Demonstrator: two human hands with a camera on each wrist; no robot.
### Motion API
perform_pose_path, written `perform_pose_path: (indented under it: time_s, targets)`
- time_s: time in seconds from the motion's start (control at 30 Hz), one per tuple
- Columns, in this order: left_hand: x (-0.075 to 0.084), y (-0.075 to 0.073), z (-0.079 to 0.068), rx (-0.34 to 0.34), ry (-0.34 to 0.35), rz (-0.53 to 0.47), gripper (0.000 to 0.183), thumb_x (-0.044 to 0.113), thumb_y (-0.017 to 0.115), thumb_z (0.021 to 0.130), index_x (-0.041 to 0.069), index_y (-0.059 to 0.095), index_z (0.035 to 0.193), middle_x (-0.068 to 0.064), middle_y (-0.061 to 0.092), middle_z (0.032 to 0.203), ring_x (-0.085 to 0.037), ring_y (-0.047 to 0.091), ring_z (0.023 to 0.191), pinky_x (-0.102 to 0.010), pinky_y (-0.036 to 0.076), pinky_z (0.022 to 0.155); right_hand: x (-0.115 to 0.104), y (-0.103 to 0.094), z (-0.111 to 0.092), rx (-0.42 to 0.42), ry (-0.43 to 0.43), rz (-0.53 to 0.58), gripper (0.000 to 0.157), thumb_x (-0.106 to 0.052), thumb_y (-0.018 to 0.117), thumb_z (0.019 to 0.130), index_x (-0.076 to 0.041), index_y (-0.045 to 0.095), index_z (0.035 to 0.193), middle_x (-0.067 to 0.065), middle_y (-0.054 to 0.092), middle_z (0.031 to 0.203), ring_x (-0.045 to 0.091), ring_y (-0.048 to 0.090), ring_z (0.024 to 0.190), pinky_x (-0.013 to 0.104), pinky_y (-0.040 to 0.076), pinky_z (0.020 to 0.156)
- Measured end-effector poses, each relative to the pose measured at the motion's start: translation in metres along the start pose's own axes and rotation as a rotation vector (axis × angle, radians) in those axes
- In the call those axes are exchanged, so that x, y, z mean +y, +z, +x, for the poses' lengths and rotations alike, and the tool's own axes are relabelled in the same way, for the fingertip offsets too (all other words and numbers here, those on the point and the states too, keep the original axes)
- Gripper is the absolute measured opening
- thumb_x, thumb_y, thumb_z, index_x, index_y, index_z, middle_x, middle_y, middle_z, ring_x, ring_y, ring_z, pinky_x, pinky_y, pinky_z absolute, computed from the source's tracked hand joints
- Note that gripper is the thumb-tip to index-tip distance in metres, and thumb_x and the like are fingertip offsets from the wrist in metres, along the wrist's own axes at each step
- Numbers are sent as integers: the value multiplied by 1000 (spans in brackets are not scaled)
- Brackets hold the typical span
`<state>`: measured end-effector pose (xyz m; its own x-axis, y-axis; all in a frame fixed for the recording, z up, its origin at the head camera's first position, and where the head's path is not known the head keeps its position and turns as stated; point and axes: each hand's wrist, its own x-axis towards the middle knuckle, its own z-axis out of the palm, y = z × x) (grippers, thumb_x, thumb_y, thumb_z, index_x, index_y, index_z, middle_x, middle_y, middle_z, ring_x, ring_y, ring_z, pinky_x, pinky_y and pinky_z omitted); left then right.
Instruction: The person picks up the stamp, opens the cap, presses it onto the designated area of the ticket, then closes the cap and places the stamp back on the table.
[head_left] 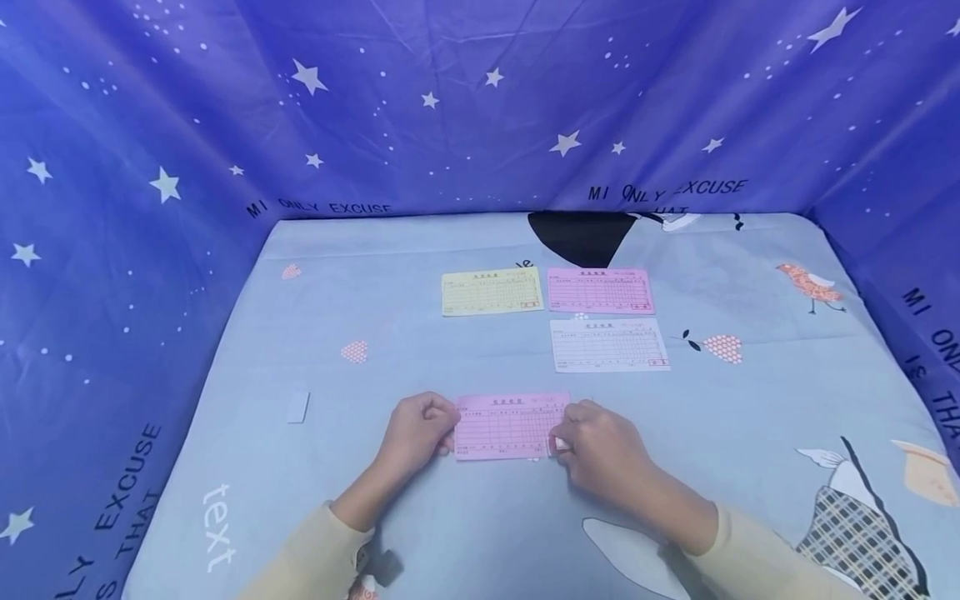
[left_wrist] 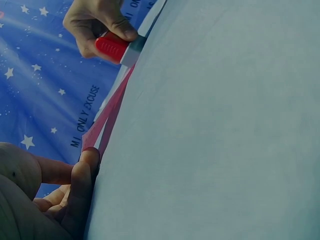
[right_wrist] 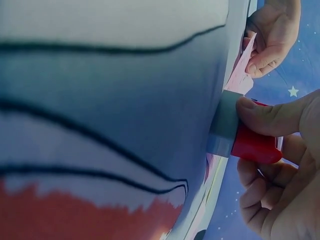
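A pink printed slip (head_left: pixel 510 427) lies in front of the person. The left hand (head_left: pixel 417 427) pinches its left edge between thumb and fingers; the left wrist view shows the pink paper (left_wrist: pixel 107 120) raised and bowed at that end. At the slip's lower right corner, the right hand (head_left: pixel 603 442) grips a small red-and-white hand stamp (head_left: pixel 558 443). Seen from the right wrist, the thumb presses along the stamp (right_wrist: pixel 255 142), whose pale end is against the paper.
Farther back lie a yellow slip (head_left: pixel 491 292), another pink slip (head_left: pixel 600 290) and a white slip (head_left: pixel 609 346), each with a red mark at its lower right. A small pale rectangle (head_left: pixel 297 407) is at left on the patterned cloth (head_left: pixel 285 317). Blue star-printed curtains (head_left: pixel 465 108) surround the table.
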<state>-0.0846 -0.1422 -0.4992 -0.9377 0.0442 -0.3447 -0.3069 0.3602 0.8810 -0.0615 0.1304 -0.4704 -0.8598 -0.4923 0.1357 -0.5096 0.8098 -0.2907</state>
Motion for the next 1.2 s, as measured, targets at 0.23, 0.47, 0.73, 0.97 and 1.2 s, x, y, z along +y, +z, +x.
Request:
perform_pose_path:
  time_s: [0.23,0.47,0.73,0.97,1.2]
  targets:
    - [2,0,0,-3,-4,-1,7,5,64,91,0,69,91,-5,65,66,-15,60,50,-24,52,48,1,0,0,23,-19,17,17,-4,86,68,-14,77,78,-9,56,70,7,45,67,19,41,57]
    - [2,0,-1,0,-1,9,7,5,64,92,0,69,90,-5,65,65,-15,60,50,-25,52,48,1,0,-1,28,-18,24,18,-4,87,67,-13,77,78,-9,56,70,7,43,66,19,40,57]
    - [2,1,0,4,2,8,6,5,65,91,1,69,90,-5,64,64,-15,60,50,-25,52,48,2,0,-2,23,-23,34,17,-4,86,69,-13,78,81,-10,55,72,8,43,68,19,41,59]
    - [2,0,-1,5,-1,4,6,5,65,92,0,69,91,-5,64,65,-15,60,50,-25,53,48,4,0,-2,8,-18,60,16,-6,84,72,-14,77,84,-10,55,77,7,44,73,20,43,62]
    - [1,0,0,0,10,6,7,5,65,93,0,69,92,-5,65,66,-15,60,50,-24,52,48,6,-7,-4,20,-25,70,19,-9,85,74,-19,73,83,-12,59,82,7,48,76,22,46,65]
